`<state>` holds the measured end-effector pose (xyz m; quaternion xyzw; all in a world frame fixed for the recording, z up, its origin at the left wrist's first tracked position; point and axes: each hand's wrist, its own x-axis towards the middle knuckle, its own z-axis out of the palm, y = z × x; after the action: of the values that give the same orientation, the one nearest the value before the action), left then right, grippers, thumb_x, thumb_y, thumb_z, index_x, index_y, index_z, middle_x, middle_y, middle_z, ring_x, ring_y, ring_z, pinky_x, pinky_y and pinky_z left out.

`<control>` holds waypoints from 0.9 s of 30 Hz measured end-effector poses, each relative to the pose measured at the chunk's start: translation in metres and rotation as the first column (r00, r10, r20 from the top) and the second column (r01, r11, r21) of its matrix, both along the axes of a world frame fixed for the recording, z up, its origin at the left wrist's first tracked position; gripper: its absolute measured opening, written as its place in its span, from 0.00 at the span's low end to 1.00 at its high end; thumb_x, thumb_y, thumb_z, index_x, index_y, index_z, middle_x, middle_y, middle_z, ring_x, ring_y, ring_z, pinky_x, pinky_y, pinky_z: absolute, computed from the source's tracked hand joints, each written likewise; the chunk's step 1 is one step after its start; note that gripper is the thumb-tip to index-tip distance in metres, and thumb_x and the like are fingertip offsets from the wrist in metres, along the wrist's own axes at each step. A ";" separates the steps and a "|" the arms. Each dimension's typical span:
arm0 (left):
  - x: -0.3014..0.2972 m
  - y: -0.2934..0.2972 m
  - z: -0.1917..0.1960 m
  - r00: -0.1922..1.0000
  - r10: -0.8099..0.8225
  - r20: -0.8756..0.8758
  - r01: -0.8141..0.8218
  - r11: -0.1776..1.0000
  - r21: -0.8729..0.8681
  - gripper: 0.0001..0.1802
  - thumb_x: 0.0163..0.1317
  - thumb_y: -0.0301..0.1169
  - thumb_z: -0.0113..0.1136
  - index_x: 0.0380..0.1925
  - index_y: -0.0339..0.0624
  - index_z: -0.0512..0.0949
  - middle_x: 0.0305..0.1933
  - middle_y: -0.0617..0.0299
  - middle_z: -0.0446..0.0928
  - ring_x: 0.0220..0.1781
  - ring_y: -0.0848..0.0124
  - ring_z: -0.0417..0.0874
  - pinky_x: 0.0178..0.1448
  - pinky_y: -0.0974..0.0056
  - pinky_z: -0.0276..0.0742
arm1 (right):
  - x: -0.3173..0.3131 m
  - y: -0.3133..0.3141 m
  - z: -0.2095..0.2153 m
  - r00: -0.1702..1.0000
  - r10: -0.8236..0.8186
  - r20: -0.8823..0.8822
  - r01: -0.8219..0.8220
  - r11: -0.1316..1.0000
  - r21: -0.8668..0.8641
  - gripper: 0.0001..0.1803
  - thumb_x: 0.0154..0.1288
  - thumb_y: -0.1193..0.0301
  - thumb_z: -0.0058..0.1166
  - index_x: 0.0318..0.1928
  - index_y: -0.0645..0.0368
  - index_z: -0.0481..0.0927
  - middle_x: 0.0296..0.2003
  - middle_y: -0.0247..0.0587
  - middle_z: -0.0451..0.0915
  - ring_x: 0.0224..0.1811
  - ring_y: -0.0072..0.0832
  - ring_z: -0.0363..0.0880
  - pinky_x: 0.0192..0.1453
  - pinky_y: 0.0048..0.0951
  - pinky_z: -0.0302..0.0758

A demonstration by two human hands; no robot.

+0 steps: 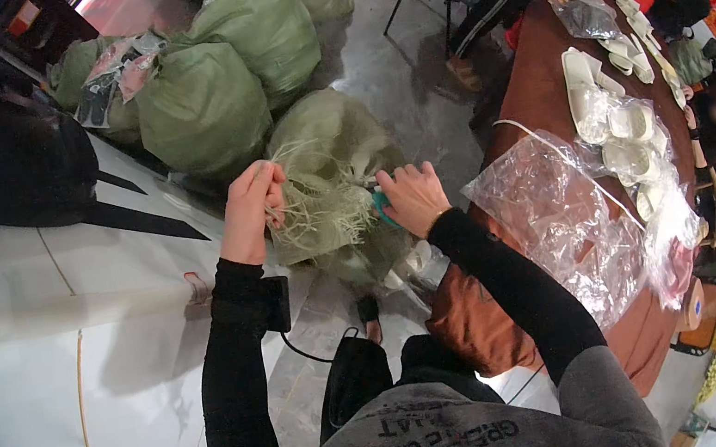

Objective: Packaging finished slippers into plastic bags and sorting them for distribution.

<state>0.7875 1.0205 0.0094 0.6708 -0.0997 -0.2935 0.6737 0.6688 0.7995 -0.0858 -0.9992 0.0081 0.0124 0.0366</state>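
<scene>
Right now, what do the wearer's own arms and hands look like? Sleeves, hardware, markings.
Left hand and right hand: no gloves. Close-fitting black sleeves run to the wrists from under grey short sleeves. Left forearm carries a black boxy device with a black cable. Thin gold-toned band at the right wrist. No print visible on the black sleeves.

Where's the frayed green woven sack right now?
In the head view, the frayed green woven sack is near the middle, between the person's left hand and right hand, below and right of the bulging green sacks.
</scene>
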 end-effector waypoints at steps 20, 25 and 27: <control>-0.084 0.034 0.037 0.999 -0.050 0.000 0.049 0.995 0.090 0.14 0.70 0.39 0.45 0.26 0.44 0.68 0.17 0.73 0.55 0.18 0.82 0.55 0.23 0.73 0.53 | -0.171 -0.064 0.102 0.905 -0.426 0.005 0.318 0.683 0.658 0.28 0.57 0.66 0.59 0.58 0.52 0.67 0.40 0.51 0.79 0.42 0.45 0.80 0.44 0.39 0.75; -0.150 0.054 -0.065 0.980 -0.068 -0.185 0.120 0.949 0.291 0.13 0.69 0.39 0.48 0.26 0.47 0.69 0.18 0.72 0.59 0.16 0.82 0.59 0.20 0.73 0.55 | -0.368 -0.134 0.154 0.556 -0.829 0.065 0.717 0.518 0.466 0.26 0.54 0.67 0.62 0.55 0.51 0.73 0.32 0.45 0.78 0.32 0.34 0.79 0.39 0.32 0.74; -0.187 0.051 -0.058 0.969 -0.130 -0.210 0.185 0.945 0.270 0.13 0.69 0.39 0.47 0.27 0.45 0.69 0.19 0.71 0.60 0.16 0.82 0.59 0.19 0.72 0.55 | -0.439 -0.160 0.139 0.392 -0.917 0.073 0.823 0.385 0.417 0.26 0.54 0.65 0.61 0.55 0.53 0.73 0.35 0.49 0.79 0.37 0.42 0.79 0.43 0.35 0.74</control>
<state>0.6003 1.0715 -0.0486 0.7203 -0.0449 -0.4205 0.5498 0.2294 0.6393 0.0531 -0.8103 0.5300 -0.1552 0.1963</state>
